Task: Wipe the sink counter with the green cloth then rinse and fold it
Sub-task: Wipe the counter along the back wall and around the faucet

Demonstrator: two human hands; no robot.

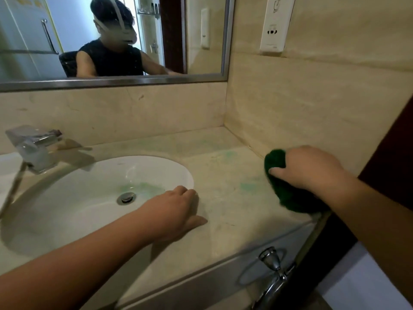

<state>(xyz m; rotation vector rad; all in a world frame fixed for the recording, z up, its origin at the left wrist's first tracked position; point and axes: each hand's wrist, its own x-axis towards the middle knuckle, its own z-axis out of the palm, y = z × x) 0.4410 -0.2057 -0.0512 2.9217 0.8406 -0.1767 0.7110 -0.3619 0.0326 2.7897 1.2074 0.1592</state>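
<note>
My right hand (310, 168) presses a bunched dark green cloth (288, 195) onto the beige stone counter (223, 175), close to the right side wall. Most of the cloth shows below and left of my fingers. My left hand (178, 209) rests palm down on the counter at the right rim of the white oval sink (67, 198), holding nothing, its fingers slightly curled. Faint green smears mark the counter between my hands and the sink bowl near the drain (126, 198).
A chrome faucet (33, 148) stands at the sink's back left. A mirror (111, 39) hangs above the backsplash and reflects a person. A white wall socket (276, 23) sits on the right wall. A chrome towel ring (270, 262) hangs below the counter's front edge.
</note>
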